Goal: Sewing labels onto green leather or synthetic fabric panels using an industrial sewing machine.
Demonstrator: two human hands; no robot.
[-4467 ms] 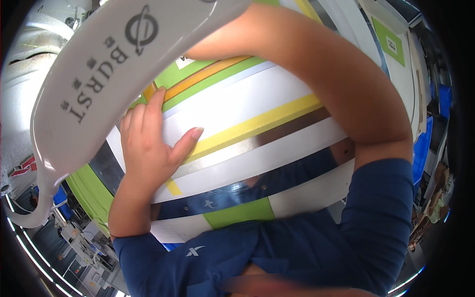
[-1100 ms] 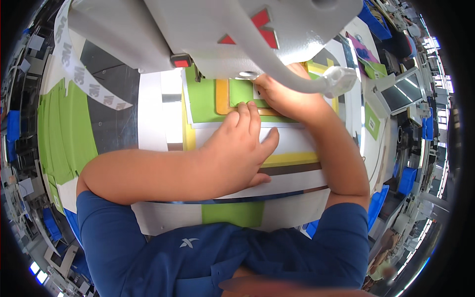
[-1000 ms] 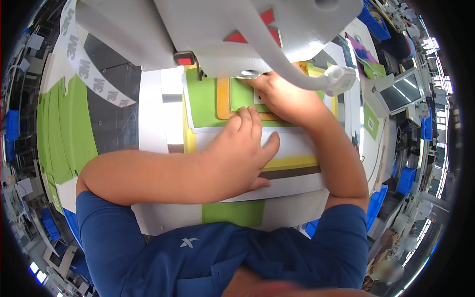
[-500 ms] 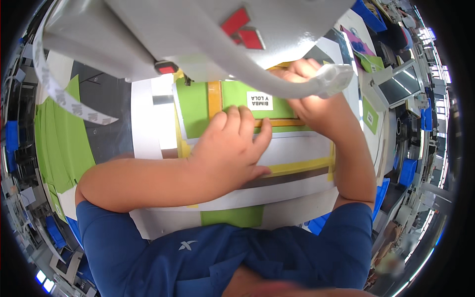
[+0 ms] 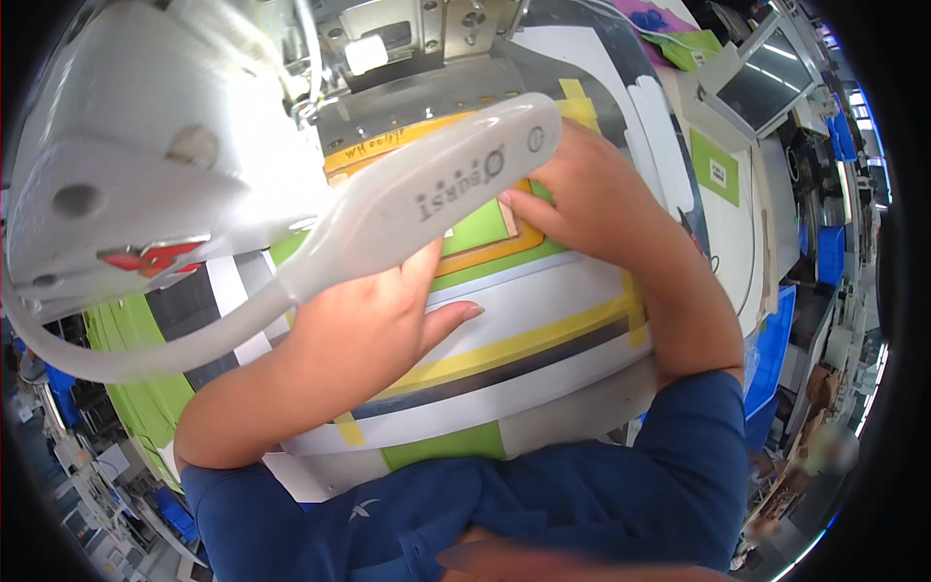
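A green sheet (image 5: 529,260) lies on white paper (image 5: 572,281), with an amber template frame (image 5: 475,260) on top. My left hand (image 5: 364,315) rests at the frame's near left part, thumb stretched out, its fingertips hidden behind a grey-white gooseneck lamp (image 5: 407,199). At the frame's right side is my right hand (image 5: 601,199); its thumb touches near the frame's inner edge. The lamp head covers its other fingers. Beyond the frame stand the metal parts (image 5: 417,92) of a sewing machine (image 5: 145,155), lit by a bright light.
Stacked green sheets (image 5: 141,407) lie at the left. Yellow tape (image 5: 514,339) marks the white paper. A tablet-like screen (image 5: 771,78) and a green piece with a white label (image 5: 716,170) sit at the right, with blue bins (image 5: 774,349) lower down.
The view has shifted, so the machine head appears farther left and its metal underside shows. The lamp now covers the white label and more of both hands' fingers. Both hands stay at the frame.
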